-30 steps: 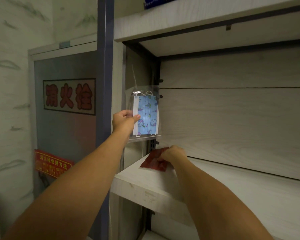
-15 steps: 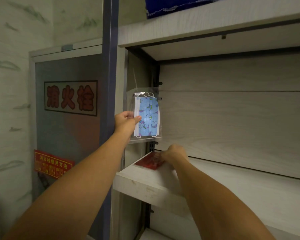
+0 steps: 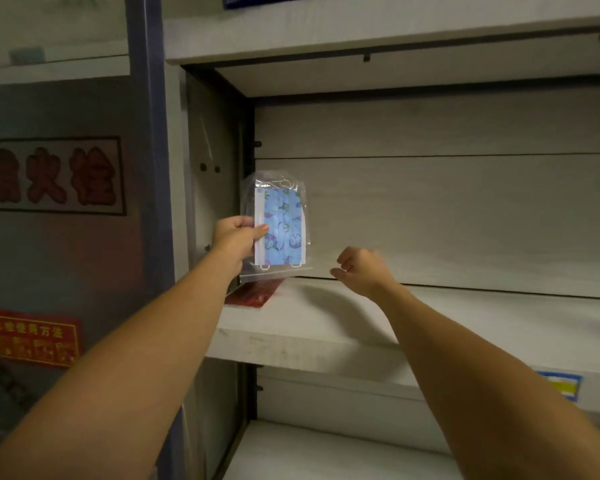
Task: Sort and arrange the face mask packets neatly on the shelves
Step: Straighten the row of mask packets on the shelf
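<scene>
Blue mask packet [image 3: 280, 230] pinched upright by left hand [image 3: 238, 233]; right hand [image 3: 359, 268] beside it, loosely curled, empty

A clear packet [image 3: 276, 226] shows a light-blue patterned mask; the red packet [image 3: 253, 294] lies on a pale wood-grain shelf [image 3: 326, 327].

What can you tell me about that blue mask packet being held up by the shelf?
The clear plastic packet with a blue patterned face mask is held upright in the air, above the pale wooden shelf, not resting on it. Inside, the pleated mask shows purple and white shapes, a white left edge and white ear loops at top and bottom. The glossy wrapper extends past the mask. Only the left hand touches it, pinching its left edge.
</scene>
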`<state>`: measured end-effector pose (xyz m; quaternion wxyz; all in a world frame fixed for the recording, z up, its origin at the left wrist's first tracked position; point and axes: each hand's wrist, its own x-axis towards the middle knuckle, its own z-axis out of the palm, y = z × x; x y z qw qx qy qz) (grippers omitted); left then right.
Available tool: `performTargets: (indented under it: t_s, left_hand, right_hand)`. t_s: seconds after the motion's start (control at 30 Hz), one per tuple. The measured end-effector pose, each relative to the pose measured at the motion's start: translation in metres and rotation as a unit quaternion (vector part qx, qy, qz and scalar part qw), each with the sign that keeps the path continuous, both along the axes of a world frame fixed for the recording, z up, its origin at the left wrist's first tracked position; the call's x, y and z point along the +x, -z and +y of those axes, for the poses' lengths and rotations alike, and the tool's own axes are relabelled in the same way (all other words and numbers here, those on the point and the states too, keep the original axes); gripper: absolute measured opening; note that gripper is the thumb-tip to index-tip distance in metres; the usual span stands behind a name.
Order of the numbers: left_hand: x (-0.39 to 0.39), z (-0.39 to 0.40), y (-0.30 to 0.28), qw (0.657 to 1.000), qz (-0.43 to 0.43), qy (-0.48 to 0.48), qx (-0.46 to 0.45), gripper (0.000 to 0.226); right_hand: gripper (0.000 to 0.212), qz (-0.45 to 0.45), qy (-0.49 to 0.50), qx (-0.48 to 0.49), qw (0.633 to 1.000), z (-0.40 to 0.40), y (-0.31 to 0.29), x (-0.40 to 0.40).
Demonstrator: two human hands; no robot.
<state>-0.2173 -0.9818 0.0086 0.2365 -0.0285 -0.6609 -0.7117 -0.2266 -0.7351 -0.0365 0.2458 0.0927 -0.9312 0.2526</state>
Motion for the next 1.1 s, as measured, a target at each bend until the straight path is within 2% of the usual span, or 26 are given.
performTargets:
  t_s: [0.2,0.4,0.5,0.6,0.7,0.83,0.9,0.97,1.1]
  left_hand:
    - [0.000,0.026,0.011,0.997,-0.023,0.068,-0.006,0.010]
    - [0.004,0.040,0.014,0.995,-0.043,0.086,-0.012,0.008]
    - [0.000,0.040,0.018,0.996,-0.059,0.064,-0.021,0.031]
    - [-0.006,0.041,0.032,0.995,-0.082,0.040,-0.048,0.037]
    - [-0.012,0.044,0.047,0.988,-0.117,0.021,-0.097,0.026]
    - [-0.033,0.054,0.054,0.977,-0.128,0.036,-0.170,0.026]
    - [-0.038,0.061,0.056,0.964,-0.131,0.029,-0.230,0.027]
    - [-0.041,0.062,0.058,0.940,-0.143,0.003,-0.310,0.041]
    - [-0.043,0.062,0.063,0.846,-0.172,-0.047,-0.502,0.071]
  right_hand:
    - [0.032,0.023,0.018,0.017,0.999,0.029,-0.003,0.023]
    - [0.027,0.051,0.022,0.024,0.998,0.048,-0.008,0.033]
    - [0.028,0.047,0.014,0.043,0.998,0.054,0.001,0.037]
    - [0.028,0.043,0.012,0.048,0.998,0.057,0.011,0.041]
    - [0.028,0.035,0.013,0.058,0.998,0.057,0.017,0.044]
    - [0.028,0.036,0.039,0.049,0.997,0.066,0.012,0.041]
    - [0.028,0.040,0.061,0.051,0.996,0.071,0.010,0.038]
    - [0.029,0.043,0.078,0.040,0.995,0.074,0.011,0.036]
    - [0.029,0.039,0.096,0.027,0.994,0.076,0.019,0.034]
